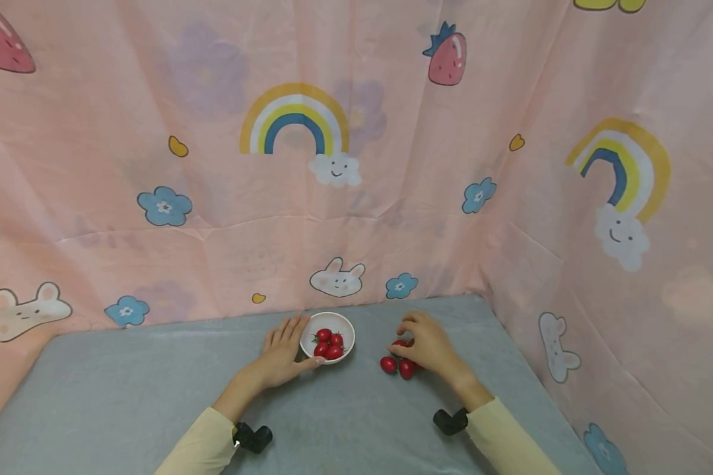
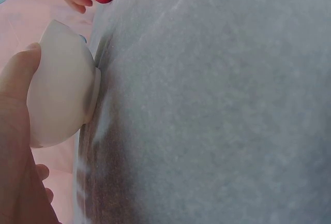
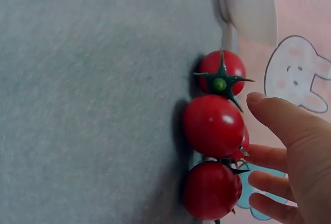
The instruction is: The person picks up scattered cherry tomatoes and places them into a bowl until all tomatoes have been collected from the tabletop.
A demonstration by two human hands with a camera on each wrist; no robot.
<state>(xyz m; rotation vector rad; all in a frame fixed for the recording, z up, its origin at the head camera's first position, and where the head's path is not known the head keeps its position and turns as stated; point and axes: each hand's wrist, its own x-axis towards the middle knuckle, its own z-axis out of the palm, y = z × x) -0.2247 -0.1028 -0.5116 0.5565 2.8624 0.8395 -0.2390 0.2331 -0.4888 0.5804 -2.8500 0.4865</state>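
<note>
Red tomatoes [image 1: 397, 364], white bowl [image 1: 309, 334], grey table [image 1: 125, 402], pink rainbow-patterned cloth [image 1: 154, 132].

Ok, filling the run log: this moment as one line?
left hand: holds bowl | right hand: at loose tomatoes | table

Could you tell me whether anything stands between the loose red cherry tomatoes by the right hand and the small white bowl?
Nothing visible does. The red cherry tomatoes lie beside the right hand, and only bare grey tabletop separates them from the small white bowl, whose rim the left hand grips on its far side.
</note>
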